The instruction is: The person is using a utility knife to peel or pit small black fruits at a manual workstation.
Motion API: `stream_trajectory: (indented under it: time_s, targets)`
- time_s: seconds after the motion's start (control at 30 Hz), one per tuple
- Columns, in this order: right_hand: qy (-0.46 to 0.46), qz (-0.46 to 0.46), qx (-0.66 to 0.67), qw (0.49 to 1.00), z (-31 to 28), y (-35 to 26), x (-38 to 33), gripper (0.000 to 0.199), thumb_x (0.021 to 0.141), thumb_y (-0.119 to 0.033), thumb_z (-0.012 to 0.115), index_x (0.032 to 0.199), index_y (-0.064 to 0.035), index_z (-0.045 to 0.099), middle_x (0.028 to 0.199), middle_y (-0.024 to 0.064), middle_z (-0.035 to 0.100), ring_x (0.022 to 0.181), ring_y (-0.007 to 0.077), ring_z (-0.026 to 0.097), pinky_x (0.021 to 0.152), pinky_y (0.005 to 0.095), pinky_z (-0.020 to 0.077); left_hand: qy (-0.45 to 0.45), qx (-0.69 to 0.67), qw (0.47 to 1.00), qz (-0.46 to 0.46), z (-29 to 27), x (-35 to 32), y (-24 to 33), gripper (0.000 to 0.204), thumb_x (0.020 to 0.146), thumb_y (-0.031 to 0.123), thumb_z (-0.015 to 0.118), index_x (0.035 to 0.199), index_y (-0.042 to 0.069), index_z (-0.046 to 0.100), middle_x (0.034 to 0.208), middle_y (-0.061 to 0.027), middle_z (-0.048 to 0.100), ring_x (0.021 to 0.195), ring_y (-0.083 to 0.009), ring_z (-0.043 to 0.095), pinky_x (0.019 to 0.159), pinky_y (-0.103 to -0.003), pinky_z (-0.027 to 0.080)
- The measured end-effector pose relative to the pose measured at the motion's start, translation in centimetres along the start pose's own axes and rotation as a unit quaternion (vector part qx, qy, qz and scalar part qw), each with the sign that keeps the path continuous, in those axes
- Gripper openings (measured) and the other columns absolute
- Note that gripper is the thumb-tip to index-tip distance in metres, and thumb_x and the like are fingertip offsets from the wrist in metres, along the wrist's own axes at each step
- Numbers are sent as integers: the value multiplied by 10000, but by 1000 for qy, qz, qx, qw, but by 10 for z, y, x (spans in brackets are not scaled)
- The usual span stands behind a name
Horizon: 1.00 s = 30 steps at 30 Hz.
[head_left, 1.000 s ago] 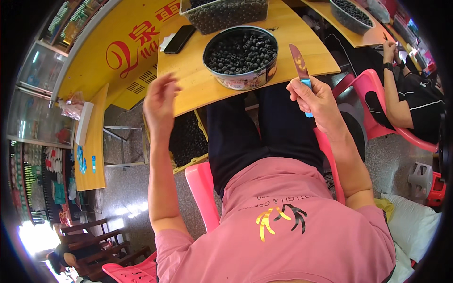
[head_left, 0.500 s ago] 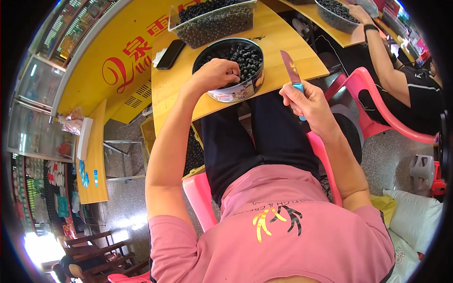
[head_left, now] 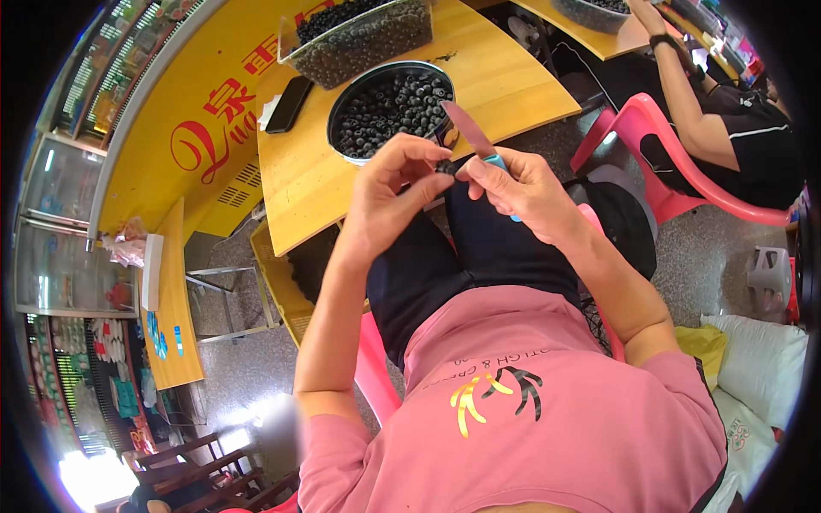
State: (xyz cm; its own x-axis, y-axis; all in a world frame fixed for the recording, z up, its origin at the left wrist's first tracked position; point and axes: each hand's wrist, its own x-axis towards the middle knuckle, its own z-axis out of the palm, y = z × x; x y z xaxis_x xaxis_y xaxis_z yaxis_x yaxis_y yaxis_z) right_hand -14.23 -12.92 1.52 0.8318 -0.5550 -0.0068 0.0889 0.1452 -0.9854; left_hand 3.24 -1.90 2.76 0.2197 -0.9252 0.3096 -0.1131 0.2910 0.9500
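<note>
Blue-handled and narrow-bladed, the knife [head_left: 468, 128] sits in the right hand [head_left: 526, 188] near the middle of the head view, fingers curled firmly round the handle and blade pointing to the upper left. Half a second ago the left hand [head_left: 389, 192] was down in the round tub [head_left: 355, 90], with the knife held well apart from it. Now the left hand is out, just below the tub's near rim, its thumb and forefinger pinched on a small dark piece [head_left: 445, 168]. Both hands have come together at that piece, so the work seems to have shifted from picking to handling it between the fingertips. Whether the right thumb touches it, I cannot tell.

Above, upper centre of the frame, the tub holds many more dark round pieces [head_left: 389, 115]. Behind it at the top stands a clear box [head_left: 359, 50] of similar pieces, with a black phone [head_left: 290, 104] to its lower left on the wooden table [head_left: 505, 85].
</note>
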Motion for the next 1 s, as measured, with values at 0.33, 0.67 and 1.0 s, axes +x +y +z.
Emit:
stream_trajectory:
  time_s: [0.33,0.67,1.0]
  targets:
    - [-58,59,141,987,1,6,-2,222,946,-261,634,960,-41,647,749,-24,576,542,3,422,476,165,314,33,23,998,39,20,-25,-21,267,840,-16,690,1099,41,663,1003,-16,498,749,-65,484,675,-186,414]
    - [-53,20,90,994,2,12,-2,224,919,-205,658,1057,-28,664,711,-57,557,564,12,447,487,170,340,149,-139,978,-38,48,-39,-26,296,910,52,653,1201,6,618,966,-7,584,812,-60,547,689,-194,450]
    - [-32,-20,54,998,12,4,-4,209,914,-201,670,1054,-46,654,698,-76,531,555,-2,418,466,160,284,228,-75,969,-59,57,-43,-21,293,898,38,665,1185,2,617,910,7,604,728,-44,544,627,-180,450]
